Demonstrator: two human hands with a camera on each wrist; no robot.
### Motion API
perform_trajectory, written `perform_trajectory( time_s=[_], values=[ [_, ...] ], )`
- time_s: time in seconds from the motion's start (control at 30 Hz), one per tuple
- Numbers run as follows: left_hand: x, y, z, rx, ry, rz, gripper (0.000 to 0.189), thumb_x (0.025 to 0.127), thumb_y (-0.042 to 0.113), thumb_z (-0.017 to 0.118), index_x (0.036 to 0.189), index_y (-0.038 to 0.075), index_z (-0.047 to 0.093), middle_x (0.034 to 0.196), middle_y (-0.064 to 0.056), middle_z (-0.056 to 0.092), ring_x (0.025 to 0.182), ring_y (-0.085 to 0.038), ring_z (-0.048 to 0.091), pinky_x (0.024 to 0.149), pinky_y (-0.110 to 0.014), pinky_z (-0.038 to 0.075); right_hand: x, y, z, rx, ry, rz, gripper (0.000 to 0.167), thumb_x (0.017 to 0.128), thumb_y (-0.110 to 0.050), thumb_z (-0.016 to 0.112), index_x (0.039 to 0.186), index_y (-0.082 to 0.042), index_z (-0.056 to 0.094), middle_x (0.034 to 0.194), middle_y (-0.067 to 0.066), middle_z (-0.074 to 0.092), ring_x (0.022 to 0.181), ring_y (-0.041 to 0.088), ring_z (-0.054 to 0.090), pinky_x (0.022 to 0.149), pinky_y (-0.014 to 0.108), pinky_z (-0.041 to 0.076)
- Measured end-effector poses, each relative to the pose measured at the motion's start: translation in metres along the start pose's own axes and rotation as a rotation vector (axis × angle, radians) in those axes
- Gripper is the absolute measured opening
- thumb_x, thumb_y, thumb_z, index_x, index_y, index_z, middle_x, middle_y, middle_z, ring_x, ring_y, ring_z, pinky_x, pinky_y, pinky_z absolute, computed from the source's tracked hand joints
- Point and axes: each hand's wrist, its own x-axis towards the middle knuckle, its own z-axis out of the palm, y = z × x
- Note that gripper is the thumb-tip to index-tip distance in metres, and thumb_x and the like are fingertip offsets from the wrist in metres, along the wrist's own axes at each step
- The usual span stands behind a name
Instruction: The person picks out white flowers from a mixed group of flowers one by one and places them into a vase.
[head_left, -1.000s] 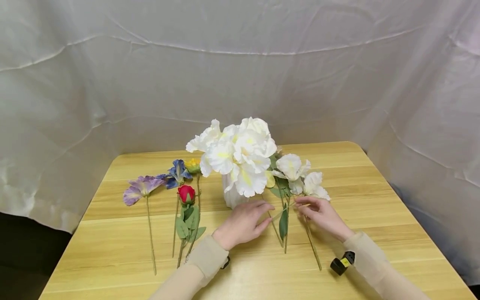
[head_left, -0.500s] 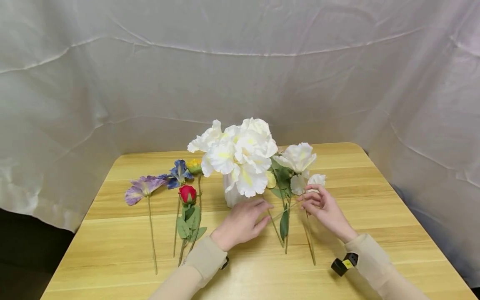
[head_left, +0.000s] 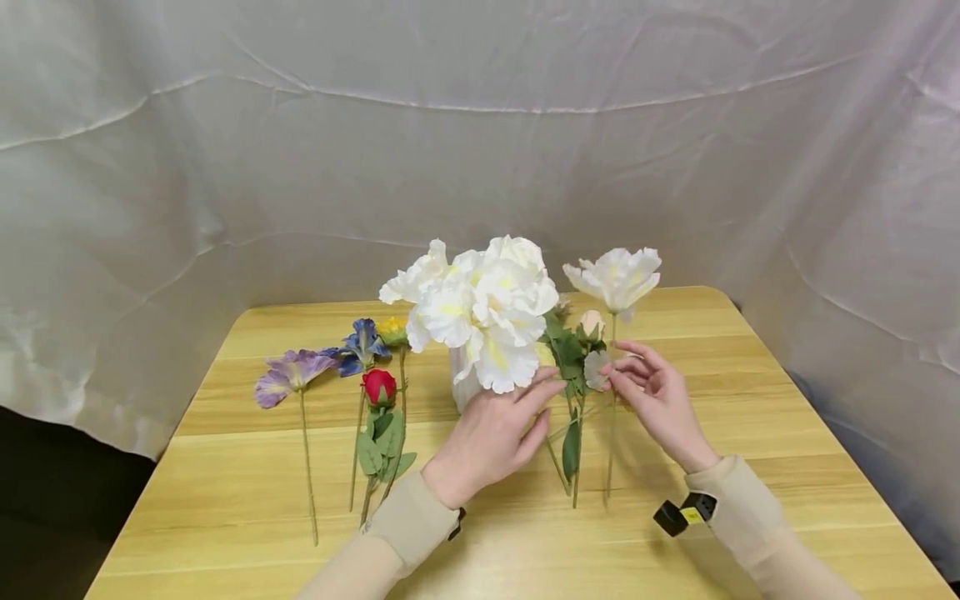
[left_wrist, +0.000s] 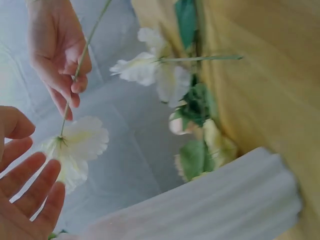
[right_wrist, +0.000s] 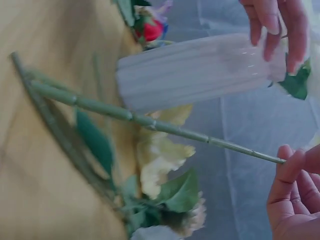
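Note:
My right hand (head_left: 660,404) pinches the thin green stem of a white artificial flower (head_left: 618,279) between thumb and fingers. That flower stands nearly upright, its bloom well above the hand; the right wrist view shows the jointed stem (right_wrist: 165,127). To the left, my left hand (head_left: 491,437) is in front of the ribbed white vase (head_left: 462,379), its fingers loosely extended and holding nothing in the left wrist view. Large white blooms (head_left: 480,308) fill the vase top and hide its mouth from the head view.
Right of the vase lie a pale pink rose (head_left: 592,325), another white flower (head_left: 597,369) and leafy stems (head_left: 572,446). On the left lie a purple flower (head_left: 288,375), a blue iris (head_left: 362,346), a yellow flower (head_left: 392,331) and a red rose (head_left: 379,387). Grey cloth (head_left: 480,183) hangs behind.
My right hand has lifted the white flower off the table, bringing it from lying to nearly upright. My left hand has shifted slightly upward, closer to the blooms in the vase.

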Motion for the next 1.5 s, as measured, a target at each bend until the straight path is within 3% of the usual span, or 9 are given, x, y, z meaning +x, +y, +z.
perform_trajectory(
  time_s=[0.13,0.23,0.37,0.47,0.57,0.87,1.13,1.27,1.5],
  values=[
    [0.008,0.003,-0.011,0.031,0.099,0.029,0.045,0.088,0.013,0.071,0.132,0.011,0.063,0.145,-0.008,0.060,0.125,-0.024,0.063,0.092,-0.026,0.056,0.009,-0.012,0.005,0.063,0.062,-0.059,0.034,0.099,0.004,0.057,0.128,-0.013,0.060,0.095,-0.005,0.075,0.077,0.004,0.069,0.062,0.017,0.055],
    [0.012,0.001,-0.021,0.016,0.143,0.006,0.047,0.087,0.011,0.071,0.134,0.010,0.062,0.146,-0.010,0.059,0.092,-0.011,0.070,0.075,-0.012,0.052,0.017,-0.022,0.011,0.100,0.105,-0.108,0.032,0.098,0.005,0.057,0.125,-0.012,0.061,0.092,-0.003,0.076,0.077,0.005,0.069,0.061,0.019,0.055],
    [0.016,-0.006,-0.035,-0.038,0.216,-0.033,0.045,0.087,0.005,0.070,0.131,0.005,0.062,0.137,-0.016,0.064,0.055,-0.003,0.054,0.051,-0.002,0.029,0.026,-0.036,0.020,0.177,0.149,-0.158,0.029,0.099,0.004,0.057,0.122,-0.012,0.061,0.090,-0.001,0.075,0.076,0.007,0.069,0.060,0.019,0.055],
    [0.019,-0.013,-0.044,-0.083,0.278,-0.045,0.042,0.087,0.002,0.068,0.128,0.001,0.062,0.135,-0.019,0.064,0.086,-0.019,0.073,0.072,-0.008,0.053,0.033,-0.046,0.028,0.225,0.165,-0.206,0.028,0.099,0.005,0.056,0.121,-0.011,0.061,0.089,0.002,0.074,0.076,0.009,0.069,0.060,0.020,0.056],
    [0.019,-0.022,-0.051,-0.116,0.331,-0.051,0.041,0.086,0.000,0.067,0.127,0.000,0.063,0.137,-0.020,0.062,0.119,-0.033,0.067,0.097,-0.029,0.058,0.039,-0.057,0.037,0.274,0.175,-0.259,0.028,0.099,0.006,0.054,0.121,-0.010,0.060,0.090,0.002,0.074,0.078,0.011,0.070,0.063,0.020,0.057],
    [0.009,-0.040,-0.061,-0.168,0.415,-0.126,0.040,0.084,-0.003,0.065,0.124,-0.001,0.065,0.136,-0.020,0.062,0.120,-0.034,0.065,0.078,-0.032,0.061,0.058,-0.091,0.063,0.483,0.257,-0.445,0.021,0.100,0.004,0.053,0.119,-0.005,0.055,0.091,0.006,0.070,0.082,0.016,0.069,0.067,0.021,0.059],
    [0.005,-0.048,-0.065,-0.171,0.432,-0.164,0.041,0.084,-0.003,0.066,0.125,-0.001,0.065,0.138,-0.020,0.060,0.124,-0.034,0.062,0.093,-0.037,0.060,0.067,-0.113,0.081,0.615,0.366,-0.592,0.019,0.099,0.008,0.051,0.117,0.001,0.051,0.087,0.012,0.069,0.079,0.022,0.070,0.068,0.027,0.060],
    [0.003,-0.049,-0.067,-0.177,0.438,-0.189,0.042,0.085,-0.005,0.065,0.126,0.000,0.065,0.139,-0.020,0.060,0.127,-0.034,0.061,0.096,-0.036,0.058,0.071,-0.120,0.087,0.589,0.410,-0.647,0.019,0.098,0.010,0.052,0.115,0.002,0.050,0.085,0.013,0.069,0.077,0.023,0.070,0.067,0.029,0.061],
    [0.002,-0.051,-0.068,-0.181,0.444,-0.207,0.040,0.086,-0.005,0.064,0.126,0.001,0.065,0.138,-0.020,0.060,0.130,-0.034,0.058,0.102,-0.032,0.055,0.077,-0.117,0.100,0.350,0.410,-0.719,0.020,0.096,0.014,0.051,0.113,0.005,0.052,0.087,0.006,0.073,0.078,0.020,0.072,0.067,0.030,0.062]
  ],
)
